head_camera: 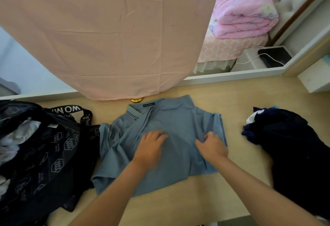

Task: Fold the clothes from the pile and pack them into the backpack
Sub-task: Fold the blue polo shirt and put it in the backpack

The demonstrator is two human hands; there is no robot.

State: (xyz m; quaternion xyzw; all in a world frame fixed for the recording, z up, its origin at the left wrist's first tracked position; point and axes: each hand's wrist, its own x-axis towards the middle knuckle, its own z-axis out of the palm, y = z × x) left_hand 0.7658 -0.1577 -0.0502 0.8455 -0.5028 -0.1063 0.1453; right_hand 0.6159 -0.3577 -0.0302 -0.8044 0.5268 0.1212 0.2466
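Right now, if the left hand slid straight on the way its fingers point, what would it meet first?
The left hand lies flat on the blue polo shirt, fingers pointing away and slightly right. It would cross only more shirt, then bare table; depth beyond is unclear.

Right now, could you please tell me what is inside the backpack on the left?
Crumpled white fabric shows through the open top of the backpack. Anything deeper is covered by that fabric and by the bag's dark patterned wall.
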